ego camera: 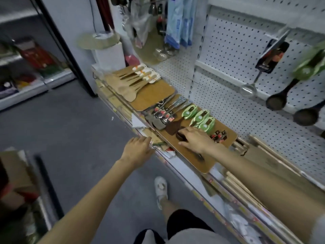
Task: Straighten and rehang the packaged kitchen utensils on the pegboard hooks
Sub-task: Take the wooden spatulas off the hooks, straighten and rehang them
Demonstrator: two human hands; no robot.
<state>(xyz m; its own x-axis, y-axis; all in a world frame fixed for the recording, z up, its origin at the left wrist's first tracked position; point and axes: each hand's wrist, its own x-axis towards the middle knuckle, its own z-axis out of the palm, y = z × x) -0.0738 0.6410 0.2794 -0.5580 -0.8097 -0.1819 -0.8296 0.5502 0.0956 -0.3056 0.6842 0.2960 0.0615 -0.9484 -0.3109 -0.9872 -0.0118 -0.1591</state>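
wooden spatulas (126, 85) left on shelf (197, 166), ladles (279, 95) hanging right on pegboard (228, 55)

The white pegboard (228, 55) carries, on its right section, one steel ladle (248, 89) on a dark card and two black ladles (276, 102) under blurred green cards, all hanging tilted. Below the pegboard, lying flat, are wooden spatulas (131, 85) toward its left end, dark-carded steel utensils (168, 110) near its middle, and three green-carded utensils (202, 118) further right.
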